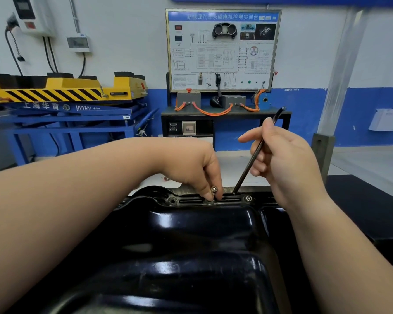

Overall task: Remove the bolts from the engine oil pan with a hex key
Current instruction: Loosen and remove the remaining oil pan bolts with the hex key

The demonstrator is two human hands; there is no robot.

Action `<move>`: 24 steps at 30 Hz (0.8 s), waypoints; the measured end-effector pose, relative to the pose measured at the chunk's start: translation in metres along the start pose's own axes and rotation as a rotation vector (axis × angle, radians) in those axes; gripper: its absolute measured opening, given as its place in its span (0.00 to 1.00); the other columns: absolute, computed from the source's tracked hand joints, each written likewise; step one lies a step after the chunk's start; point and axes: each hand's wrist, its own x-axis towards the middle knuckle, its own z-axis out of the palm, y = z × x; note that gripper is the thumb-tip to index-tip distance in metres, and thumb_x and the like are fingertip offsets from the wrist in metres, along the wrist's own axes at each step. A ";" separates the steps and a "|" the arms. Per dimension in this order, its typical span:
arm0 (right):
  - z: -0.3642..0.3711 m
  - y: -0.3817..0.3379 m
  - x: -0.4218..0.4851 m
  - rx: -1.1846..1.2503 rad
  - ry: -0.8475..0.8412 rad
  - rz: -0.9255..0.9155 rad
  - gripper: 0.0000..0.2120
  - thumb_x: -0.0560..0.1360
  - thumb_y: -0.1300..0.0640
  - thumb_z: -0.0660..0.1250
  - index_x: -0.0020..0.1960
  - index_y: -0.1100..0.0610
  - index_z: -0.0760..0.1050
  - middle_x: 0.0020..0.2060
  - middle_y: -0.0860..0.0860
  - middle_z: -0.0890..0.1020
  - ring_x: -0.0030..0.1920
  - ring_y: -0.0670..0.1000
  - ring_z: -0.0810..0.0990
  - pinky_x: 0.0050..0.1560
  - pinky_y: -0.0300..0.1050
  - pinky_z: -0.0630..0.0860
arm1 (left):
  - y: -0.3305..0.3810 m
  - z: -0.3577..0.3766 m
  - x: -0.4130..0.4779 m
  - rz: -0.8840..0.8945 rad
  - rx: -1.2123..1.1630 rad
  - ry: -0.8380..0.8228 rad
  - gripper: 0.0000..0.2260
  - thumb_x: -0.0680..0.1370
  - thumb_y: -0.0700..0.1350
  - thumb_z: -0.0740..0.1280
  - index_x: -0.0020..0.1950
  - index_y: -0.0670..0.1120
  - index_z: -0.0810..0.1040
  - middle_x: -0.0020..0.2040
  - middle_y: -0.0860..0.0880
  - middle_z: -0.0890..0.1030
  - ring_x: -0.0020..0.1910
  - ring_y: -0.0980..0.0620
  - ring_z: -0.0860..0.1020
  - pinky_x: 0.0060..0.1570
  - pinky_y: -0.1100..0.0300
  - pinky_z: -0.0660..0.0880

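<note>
The left hand (191, 164) pinches a loose bolt (214, 190) between curled fingers (210, 184), right over the middle hole in the far flange of the oil pan (191, 234). The bolt's head is up and its shank points down. Whether the tip is still in the hole cannot be told. The right hand (286, 159) is closed round the hex key (250, 164). The key's long shaft leans up and to the right, and its lower tip rests on the flange just right of the left fingers.

What the coming move seems to turn on is the seated bolt (248, 198). It lies on the same flange just right of the key's tip, nearer the right hand than the left. Its axis appears to stand upright in the flange, while the key is tilted. So the key would probably have to shift slightly rightward and come more upright to enter the socket. Left of the loose bolt, an empty hole (172, 201) shows in the flange.
</note>
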 end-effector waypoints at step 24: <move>0.007 -0.007 -0.017 -0.252 -0.266 -0.435 0.14 0.78 0.55 0.59 0.38 0.56 0.78 0.27 0.58 0.74 0.26 0.53 0.71 0.29 0.44 0.69 | 0.011 0.002 -0.003 0.003 0.125 -0.032 0.06 0.71 0.44 0.72 0.43 0.55 0.83 0.34 0.55 0.83 0.29 0.60 0.75 0.38 0.61 0.74</move>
